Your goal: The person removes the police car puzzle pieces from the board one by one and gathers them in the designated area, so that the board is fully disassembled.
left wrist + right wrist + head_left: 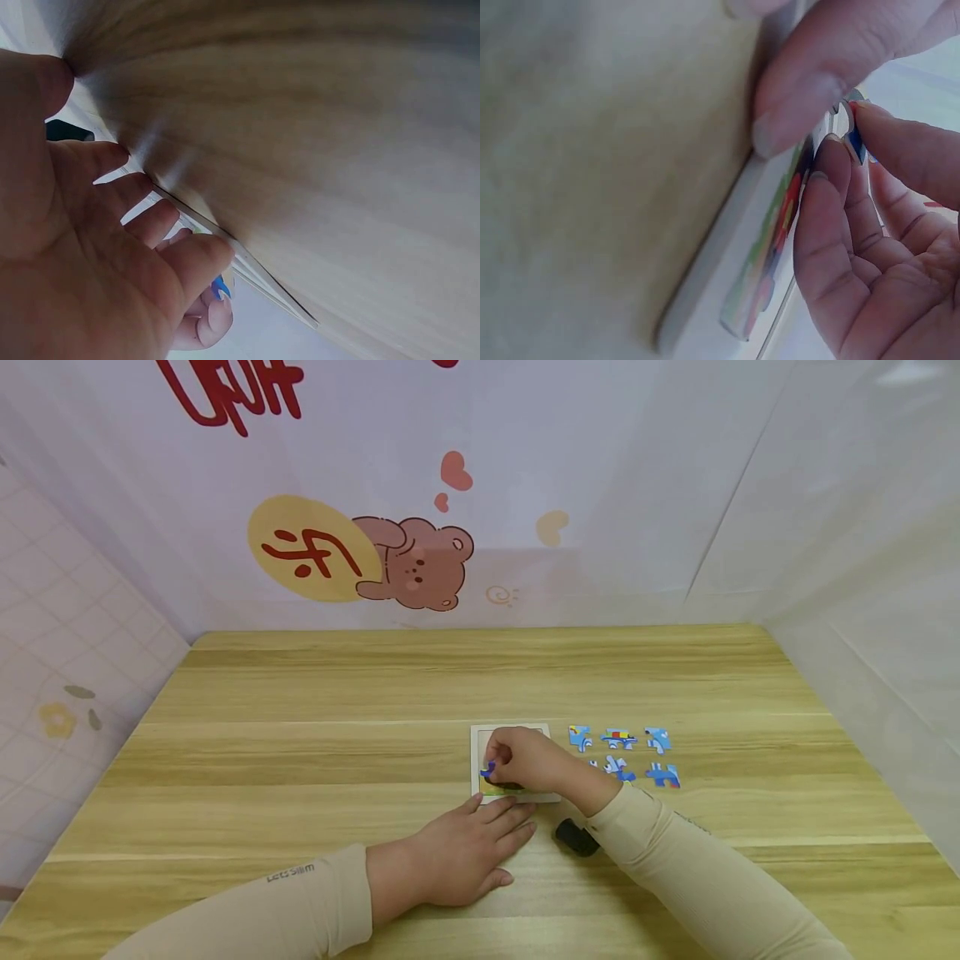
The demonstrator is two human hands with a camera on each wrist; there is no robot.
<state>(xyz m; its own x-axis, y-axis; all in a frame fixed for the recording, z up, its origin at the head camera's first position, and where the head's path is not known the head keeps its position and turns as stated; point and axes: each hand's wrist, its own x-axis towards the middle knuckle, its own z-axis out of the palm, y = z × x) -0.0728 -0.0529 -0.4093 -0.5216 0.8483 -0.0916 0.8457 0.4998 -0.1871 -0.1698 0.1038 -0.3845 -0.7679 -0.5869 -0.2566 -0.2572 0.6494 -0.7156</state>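
Note:
My right hand [536, 764] pinches a small blue jigsaw piece [488, 769] between thumb and fingers, over the left part of a white-framed puzzle board [474, 747]. In the right wrist view the blue piece [856, 144] is tilted at the fingertips, just above the board. Green, yellow and red picture parts lie along the board's near side; the hand hides much of the rest. My left hand [465, 853] lies with fairly straight fingers, their tips touching the board's near edge. The left wrist view shows these fingers [199, 262] against the frame.
Several loose blue jigsaw pieces lie in two rows right of the board, among them a top-left piece [579, 738] and a bottom-right one [663, 774]. A black object [576, 838] is beside the right wrist. The wooden table [300, 718] meets a printed curtain [600, 485] behind.

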